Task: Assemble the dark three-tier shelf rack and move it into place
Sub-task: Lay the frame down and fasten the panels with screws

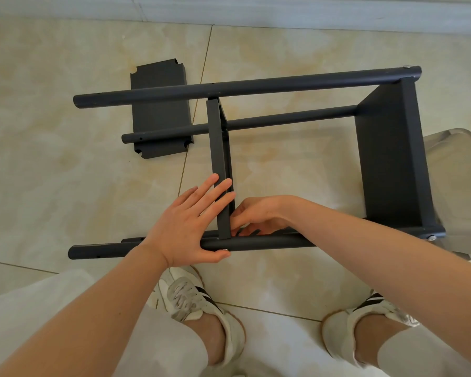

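Spread left grip (pixel 185 229) braces the middle shelf (pixel 218 148), crosswise to the near pole (pixel 278 242); curled right grip (pixel 256 216), contents hidden, at their joint.

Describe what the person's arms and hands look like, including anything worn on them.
Both arms are bare as far up as the frame shows, with no sleeves in view. The left hand and right hand wear no gloves; no ring, watch or bracelet shows on the fingers or wrists.
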Motion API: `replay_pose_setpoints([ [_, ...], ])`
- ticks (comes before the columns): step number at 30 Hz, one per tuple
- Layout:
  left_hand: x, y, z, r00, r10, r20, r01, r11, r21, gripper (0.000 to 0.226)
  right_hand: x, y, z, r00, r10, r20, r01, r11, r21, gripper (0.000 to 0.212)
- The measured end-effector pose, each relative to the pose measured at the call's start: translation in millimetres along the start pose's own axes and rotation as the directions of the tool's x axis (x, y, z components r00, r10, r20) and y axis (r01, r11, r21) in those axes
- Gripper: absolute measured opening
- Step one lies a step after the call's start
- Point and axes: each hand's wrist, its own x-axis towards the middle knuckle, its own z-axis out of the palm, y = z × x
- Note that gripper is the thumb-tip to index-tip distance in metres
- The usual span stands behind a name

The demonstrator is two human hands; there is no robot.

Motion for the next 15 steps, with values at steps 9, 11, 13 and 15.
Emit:
replay_pose_setpoints([
  [9,0.2,0.3,0.0,1.000,-0.004,-0.007,0.004,1.000,0.004,0.103,-3.2,-0.7,-9.5,1.000,0.021,0.016,-0.021,1.000,-0.012,0.008],
  [11,0.1,0.4,0.2,1.000,-0.003,-0.011,0.003,1.000,0.000,0.103,-1.8,-1.3,-8.3,0.999,0.032,0.006,-0.032,0.999,-0.028,0.008],
  [13,0.0,0.4,0.7,1.000,0.000,-0.014,0.000,1.000,-0.002,0.103,-1.1,-1.1,-6.2,0.999,0.040,0.000,-0.040,0.999,-0.034,0.009],
  [15,0.1,0.3,1.1,1.000,0.003,-0.013,-0.003,1.000,-0.001,0.103,0.3,-0.2,-4.2,0.999,0.037,-0.001,-0.037,0.999,-0.039,0.011],
])
